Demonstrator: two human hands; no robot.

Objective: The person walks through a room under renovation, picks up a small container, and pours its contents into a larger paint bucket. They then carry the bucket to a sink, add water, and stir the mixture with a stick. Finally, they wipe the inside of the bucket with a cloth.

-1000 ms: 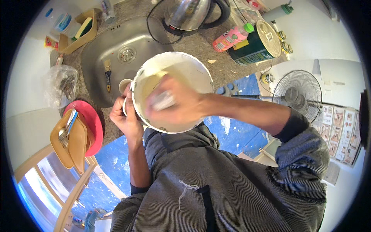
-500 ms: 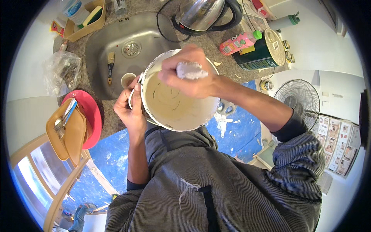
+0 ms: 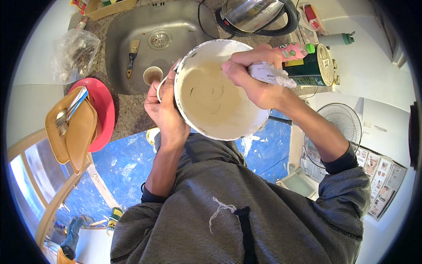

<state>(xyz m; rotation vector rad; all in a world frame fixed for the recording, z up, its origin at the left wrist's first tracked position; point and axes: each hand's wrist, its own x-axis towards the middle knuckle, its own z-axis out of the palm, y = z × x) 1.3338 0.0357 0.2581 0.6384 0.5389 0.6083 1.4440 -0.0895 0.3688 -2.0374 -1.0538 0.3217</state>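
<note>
A white bucket [image 3: 257,115] with a stained rim is held before me, with smooth beige paste [image 3: 209,99] inside, marked by curved streaks. My left hand [image 3: 169,103] is closed on its left rim, thumb at the edge, beside a thin white loop that looks like the bucket's handle. Over the right side of the bucket, my right hand [image 3: 255,72] is wrapped round a tool handle [image 3: 272,74] crusted with white. The tool's working end is hidden, so its kind cannot be told.
Behind the bucket lies a steel sink [image 3: 136,26] with a paintbrush [image 3: 132,58] and a cup [image 3: 152,75]. A kettle [image 3: 250,15], pink bottle [image 3: 293,52] and green tin [image 3: 323,66] stand right. At left are a red basin [image 3: 107,110] and tan trays [image 3: 81,136]; a fan [image 3: 338,127] stands right.
My right hand has moved from above the middle of the paste to the bucket's right rim with the tool. My left hand keeps its grip. The whole view has shifted slightly.
</note>
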